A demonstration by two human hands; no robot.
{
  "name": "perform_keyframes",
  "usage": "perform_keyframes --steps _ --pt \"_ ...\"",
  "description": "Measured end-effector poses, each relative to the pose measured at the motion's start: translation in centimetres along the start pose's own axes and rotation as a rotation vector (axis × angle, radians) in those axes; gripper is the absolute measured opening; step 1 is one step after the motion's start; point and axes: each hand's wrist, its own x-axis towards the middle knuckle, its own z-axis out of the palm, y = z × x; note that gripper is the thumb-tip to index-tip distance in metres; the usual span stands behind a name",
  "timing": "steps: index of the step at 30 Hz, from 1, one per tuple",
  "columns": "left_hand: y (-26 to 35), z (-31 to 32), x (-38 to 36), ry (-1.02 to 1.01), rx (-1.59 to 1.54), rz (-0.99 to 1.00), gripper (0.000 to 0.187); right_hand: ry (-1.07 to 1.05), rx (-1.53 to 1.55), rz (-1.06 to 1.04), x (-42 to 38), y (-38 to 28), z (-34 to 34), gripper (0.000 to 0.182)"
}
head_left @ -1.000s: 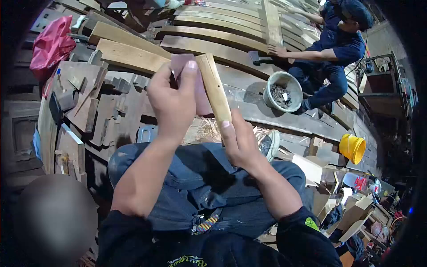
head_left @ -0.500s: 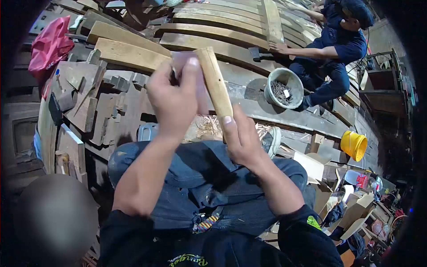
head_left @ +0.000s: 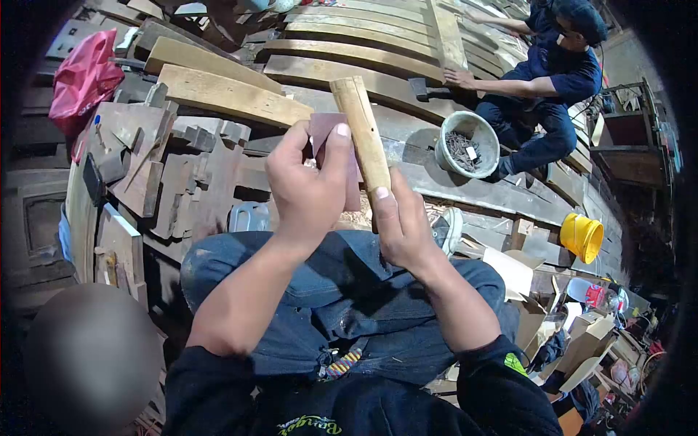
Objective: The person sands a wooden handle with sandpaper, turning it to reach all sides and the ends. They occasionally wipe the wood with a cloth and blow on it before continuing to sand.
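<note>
My left hand (head_left: 311, 182) pinches a folded sheet of reddish-brown sandpaper (head_left: 329, 129), thumb on top. The sheet lies along the left side of a pale wooden piece (head_left: 361, 120), whose far end is squared and which has a small dark hole in its face. Around the near end of that wood my right hand (head_left: 405, 227) is wrapped, thumb pressed on top. The wood is held tilted above my lap, and the fingers beneath it are partly hidden.
Another person (head_left: 542, 87) sits at the far right, one hand on the planks. Near them are a hammer-like tool (head_left: 427, 90) and a bucket of dark nails (head_left: 445, 156). A yellow bucket (head_left: 574, 236) stands right; wood blocks (head_left: 196, 171) and a pink bag (head_left: 83, 83) lie left.
My left hand with the sandpaper has shifted right and down along the wood. The wooden piece has moved slightly right in my right hand.
</note>
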Motion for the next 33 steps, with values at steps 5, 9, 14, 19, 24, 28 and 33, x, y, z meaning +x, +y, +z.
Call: perform_keyframes --steps 5,9,14,19,24,28,33 --pt "1.3 -0.7 2.4 0.040 -0.136 -0.184 0.016 -0.055 0.000 0.000 -0.2 -0.4 0.1 0.028" --pt "-0.8 -0.3 0.1 -0.006 -0.009 -0.021 0.018 -0.015 0.057 0.041 -0.2 0.1 0.2 0.029" --pt "1.7 -0.7 2.4 0.036 -0.151 -0.187 0.017 -0.006 0.021 -0.036 -0.3 -0.4 0.5 0.030" --pt "0.1 -0.5 0.0 -0.048 0.118 0.076 0.016 -0.020 0.117 0.087 -0.1 -0.4 0.0 0.028" --pt "0.6 -0.7 1.6 0.007 0.088 -0.068 0.015 -0.027 0.026 0.020 -0.4 -0.1 0.1 0.029" --pt "0.3 -0.4 0.2 -0.050 0.108 0.025 0.016 -0.046 0.109 0.094 0.2 -0.7 -0.5 0.031" --pt "1.1 -0.8 2.1 0.013 -0.056 -0.148 0.018 -0.048 0.069 -0.001 -0.4 -0.2 0.4 0.031"
